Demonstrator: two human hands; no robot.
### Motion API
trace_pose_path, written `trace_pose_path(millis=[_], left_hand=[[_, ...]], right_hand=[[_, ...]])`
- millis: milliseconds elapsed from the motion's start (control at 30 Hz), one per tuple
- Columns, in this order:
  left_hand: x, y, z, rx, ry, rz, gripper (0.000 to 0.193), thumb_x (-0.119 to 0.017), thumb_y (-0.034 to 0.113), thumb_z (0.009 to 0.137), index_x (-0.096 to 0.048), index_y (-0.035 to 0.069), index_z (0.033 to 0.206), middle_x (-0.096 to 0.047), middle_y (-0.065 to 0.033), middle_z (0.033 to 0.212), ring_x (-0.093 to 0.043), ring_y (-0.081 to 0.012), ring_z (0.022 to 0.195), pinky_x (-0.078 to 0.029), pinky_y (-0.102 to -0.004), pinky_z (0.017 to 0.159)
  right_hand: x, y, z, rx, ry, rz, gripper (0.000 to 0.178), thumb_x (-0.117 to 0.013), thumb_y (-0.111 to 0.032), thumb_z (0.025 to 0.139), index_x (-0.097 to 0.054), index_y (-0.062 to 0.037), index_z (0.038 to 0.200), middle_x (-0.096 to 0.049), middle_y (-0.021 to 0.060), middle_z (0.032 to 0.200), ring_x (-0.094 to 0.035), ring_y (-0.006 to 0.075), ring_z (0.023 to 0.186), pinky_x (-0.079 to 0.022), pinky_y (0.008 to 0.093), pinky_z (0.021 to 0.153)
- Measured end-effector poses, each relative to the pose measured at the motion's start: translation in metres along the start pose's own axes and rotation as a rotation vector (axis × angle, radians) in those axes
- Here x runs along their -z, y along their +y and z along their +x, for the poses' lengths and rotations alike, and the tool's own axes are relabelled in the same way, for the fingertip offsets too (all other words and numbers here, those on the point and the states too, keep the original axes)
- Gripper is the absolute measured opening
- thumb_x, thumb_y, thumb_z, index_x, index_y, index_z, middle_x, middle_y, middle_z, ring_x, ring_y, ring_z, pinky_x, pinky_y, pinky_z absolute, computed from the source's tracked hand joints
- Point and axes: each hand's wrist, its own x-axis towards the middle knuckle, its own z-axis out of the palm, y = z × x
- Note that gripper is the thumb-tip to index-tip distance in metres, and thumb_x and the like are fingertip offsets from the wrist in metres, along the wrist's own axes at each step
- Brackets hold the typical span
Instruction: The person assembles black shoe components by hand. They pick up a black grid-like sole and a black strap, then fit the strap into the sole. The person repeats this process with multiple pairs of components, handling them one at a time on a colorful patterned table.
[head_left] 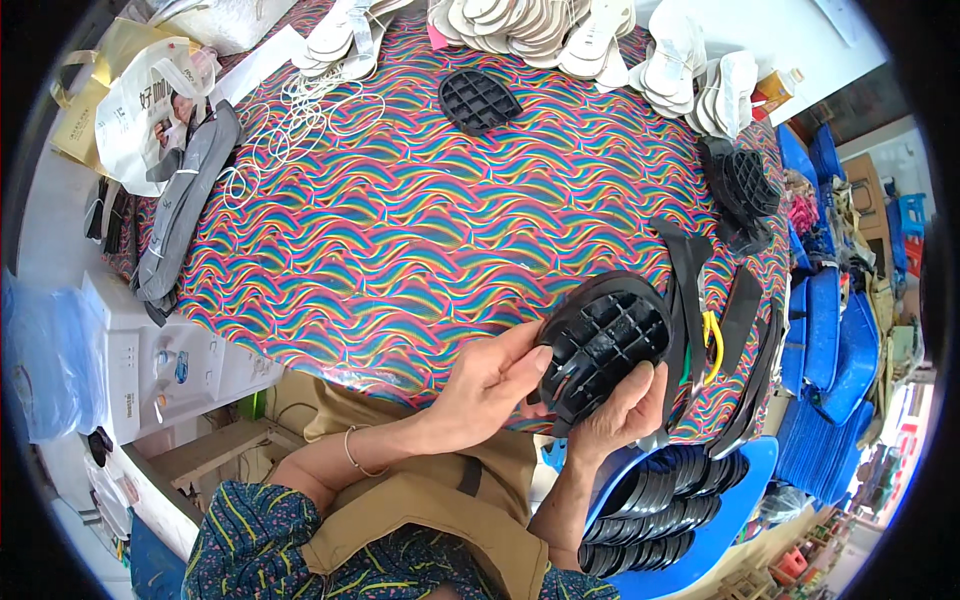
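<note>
Over the tabletop (400, 235), left hand (482, 388) and right hand (618, 418) grip a black sole (608, 335); lettering (160, 97) marks a white bag (122, 138).

The person wears a dark blue top (262, 535) printed with yellow, pink and teal streaks and squiggles, its loose left sleeve (245, 505) ending near the elbow, with more of the same cloth showing low on the right. Over it lies a plain tan apron (440, 503) with a wide, curved upper edge, and a short dark strip (469, 476) crosses the tan cloth. A thin, pale, silvery bracelet (348, 450) circles the left forearm, and both hands (485, 385) are bare.
</note>
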Motion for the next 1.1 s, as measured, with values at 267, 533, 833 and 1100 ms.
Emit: trace_pose_path(millis=[267, 533, 833, 1100], left_hand=[[0.010, 0.009, 0.009, 0.005, 0.083, 0.242, 0.034, -0.050, 0.021, 0.101, -0.056, -0.002, 0.125, -0.063, -0.0069, 0.091, -0.058, -0.0093, 0.077, -0.047, -0.0247, 0.063], [0.010, 0.007, 0.022, -0.223, 0.169, 0.568, 0.038, -0.048, 0.029, 0.102, -0.059, -0.006, 0.113, -0.063, -0.0149, 0.083, -0.061, -0.0174, 0.075, -0.047, -0.0330, 0.066], [0.015, 0.019, 0.028, -0.157, 0.057, 0.340, 0.033, -0.047, 0.020, 0.103, -0.055, -0.005, 0.124, -0.065, -0.0081, 0.106, -0.059, -0.0115, 0.095, -0.048, -0.0276, 0.081], [0.017, 0.017, 0.023, -0.206, 0.006, 0.239, 0.039, -0.059, 0.017, 0.096, -0.051, -0.003, 0.128, -0.062, -0.0159, 0.115, -0.060, -0.0230, 0.109, -0.047, -0.0348, 0.092]], right_hand=[[0.003, 0.000, -0.001, -0.021, -0.034, -0.064, 0.027, -0.044, -0.019, 0.103, -0.058, 0.0018, 0.093, -0.057, -0.0010, 0.078, -0.047, 0.0035, 0.069, -0.038, 0.0201, 0.058], [-0.003, -0.002, -0.009, -0.069, -0.102, 0.099, 0.028, -0.045, -0.020, 0.103, -0.059, 0.0015, 0.093, -0.058, -0.0013, 0.080, -0.047, 0.0037, 0.069, -0.039, 0.0200, 0.059], [0.002, 0.005, -0.009, 0.007, -0.171, 0.023, 0.031, -0.045, -0.023, 0.102, -0.061, 0.0027, 0.096, -0.058, -0.0021, 0.078, -0.047, 0.0040, 0.070, -0.038, 0.0209, 0.060], [0.000, 0.013, -0.017, -0.103, -0.194, 0.108, 0.031, -0.046, -0.022, 0.102, -0.062, 0.0041, 0.103, -0.060, -0.0005, 0.083, -0.049, 0.0058, 0.073, -0.039, 0.0219, 0.064]])
